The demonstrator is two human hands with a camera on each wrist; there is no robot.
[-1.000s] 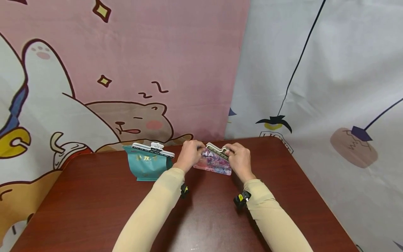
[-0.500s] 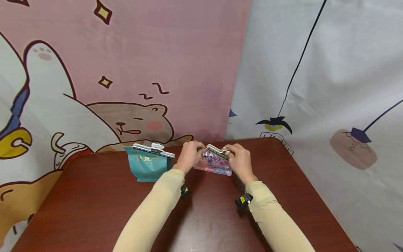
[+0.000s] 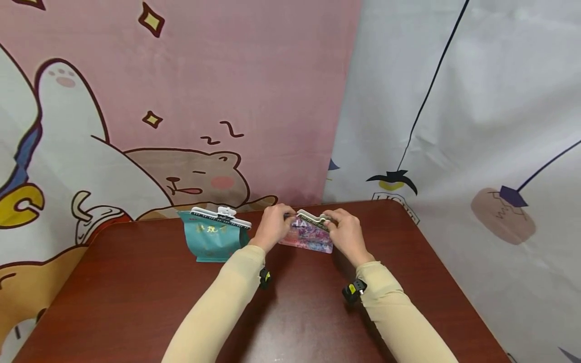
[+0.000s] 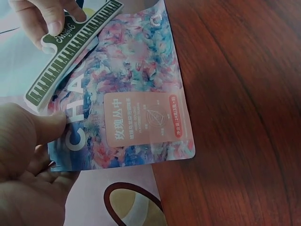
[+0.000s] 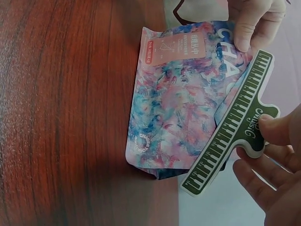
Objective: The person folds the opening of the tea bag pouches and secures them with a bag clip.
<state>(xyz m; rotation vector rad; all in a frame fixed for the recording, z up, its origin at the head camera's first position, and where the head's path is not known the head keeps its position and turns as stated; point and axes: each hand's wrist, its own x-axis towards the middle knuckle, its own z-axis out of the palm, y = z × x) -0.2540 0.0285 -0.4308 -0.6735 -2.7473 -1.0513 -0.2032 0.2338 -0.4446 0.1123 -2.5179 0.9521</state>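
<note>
A pink and blue patterned pouch [image 4: 136, 61] lettered "CHA" stands at the far part of the table. My left hand [image 3: 274, 225] pinches its upper left corner between thumb and fingers. The thumb and fingers of my right hand [image 3: 346, 233] grip the handle of a long dark green clip [image 5: 230, 127] with a piano-key pattern and the word "Music". This clip lies slantwise across the pouch's top edge, lower over the right side, as the right wrist view shows. How far its jaws reach over the pouch's back is hidden.
Left of my hands stands a teal pouch [image 3: 211, 242], with a white clip [image 3: 222, 216] across its top. The brown wooden table [image 3: 299, 312] meets a cartoon-printed cloth backdrop [image 3: 290, 101] at its far edge, and grey-white cloth [image 3: 499, 126] hangs on the right.
The clip has tilted slightly at the pouch's top. Both hands stay in nearly the same place, and the right wrist has turned a little outward.
</note>
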